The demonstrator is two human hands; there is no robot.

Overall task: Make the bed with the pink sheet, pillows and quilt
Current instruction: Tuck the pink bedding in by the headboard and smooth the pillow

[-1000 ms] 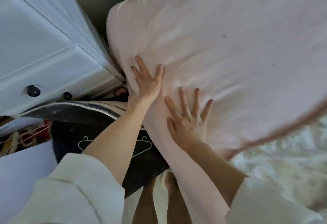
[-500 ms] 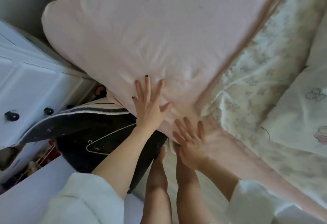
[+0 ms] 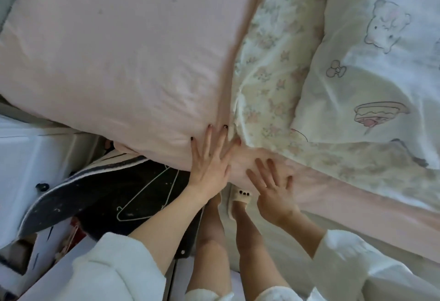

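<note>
Pink sheet (image 3: 114, 58) covers the left part of the bed and hangs over its near edge. Your left hand (image 3: 209, 158) lies flat on it at the edge, fingers (image 3: 208, 137) straight and a little spread, holding nothing. Your right hand (image 3: 273, 186) presses the sheet on the side of the mattress, fingers wide too. Just right of the sheet lies the floral quilt (image 3: 269, 81), and a cartoon-print pillow (image 3: 381, 62) rests on it. Below, a black mat (image 3: 114, 193) lies beside a white drawer unit (image 3: 28, 153).
</note>
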